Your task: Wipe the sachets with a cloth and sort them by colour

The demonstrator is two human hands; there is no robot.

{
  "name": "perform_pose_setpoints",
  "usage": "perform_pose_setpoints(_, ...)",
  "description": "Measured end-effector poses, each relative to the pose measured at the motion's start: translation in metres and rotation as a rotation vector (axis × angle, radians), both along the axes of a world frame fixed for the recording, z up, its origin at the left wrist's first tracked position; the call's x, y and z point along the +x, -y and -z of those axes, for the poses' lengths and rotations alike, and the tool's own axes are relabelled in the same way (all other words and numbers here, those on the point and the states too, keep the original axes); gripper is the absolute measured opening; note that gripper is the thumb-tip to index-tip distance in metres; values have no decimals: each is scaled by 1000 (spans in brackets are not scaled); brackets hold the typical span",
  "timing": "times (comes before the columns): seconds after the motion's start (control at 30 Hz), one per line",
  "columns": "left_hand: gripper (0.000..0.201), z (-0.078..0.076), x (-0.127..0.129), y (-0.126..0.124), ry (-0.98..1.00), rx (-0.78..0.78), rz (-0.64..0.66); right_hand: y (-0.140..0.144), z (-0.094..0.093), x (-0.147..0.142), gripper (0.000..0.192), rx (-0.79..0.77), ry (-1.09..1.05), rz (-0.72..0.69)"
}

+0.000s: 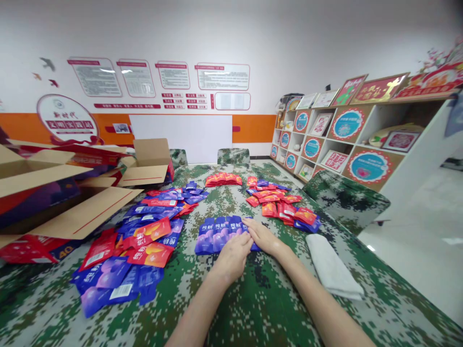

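A row of blue pouches printed with round purple fruit lies side by side on the camouflage tablecloth in front of me. My left hand rests on the pouches from the near side, fingers stretched out. From the right, my right hand lies flat over that end of the row and partly hides the pouches there. The fingertips of my left hand touch or nearly touch my right hand. Neither hand grips anything that I can see.
Loose red and blue pouches are heaped on the left, beside open cardboard boxes. Another mixed heap lies on the right, near a folded white cloth. A neat row of red pouches is farther back. Chairs surround the table.
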State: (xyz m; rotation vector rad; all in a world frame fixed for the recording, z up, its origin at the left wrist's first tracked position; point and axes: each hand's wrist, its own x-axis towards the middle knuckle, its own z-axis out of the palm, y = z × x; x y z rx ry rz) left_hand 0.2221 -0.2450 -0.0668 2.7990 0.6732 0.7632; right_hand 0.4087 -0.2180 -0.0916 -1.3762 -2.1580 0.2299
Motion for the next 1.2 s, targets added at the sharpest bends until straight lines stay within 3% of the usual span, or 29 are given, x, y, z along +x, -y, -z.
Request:
perform_pose_setpoints(0.27, 50, 9, 1, -6, -30, -23, -3, -2, 8, 1, 43, 0, -17, 25)
perform_pose_setpoints(0.43, 50, 7, 1, 0, -31, -19, -33, 1, 6, 1, 43, 8, -35, 13)
perform_pose_setpoints(0.6, 49, -7, 2, 10, -40, -28, -78, 3, -3, 0, 43, -20, -77, 35)
perform_pose_setpoints(0.77, 21, -33, 10, 1, -106, -64, -76, 10, -23, 11, 42, -31, -110, 124)
perform_pose_setpoints(0.9, 27, -49, 52, -22, -11, -157, -61, 11, -42, 45, 54, 56, -32, 324)
perform_pose_setpoints(1.0, 50, -53, 99, -41, -7, -317, -208, 8, -53, 80, 62, 68, 79, 608)
perform_pose_setpoints(1.1, 44, -52, 138, -57, -56, -412, -297, 4, -56, 113, 66, -46, 128, 916)
perform_pose_setpoints(1.2, 28, -49, 157, -67, -105, -467, -312, 0, -48, 140, 69, -230, 98, 1119)
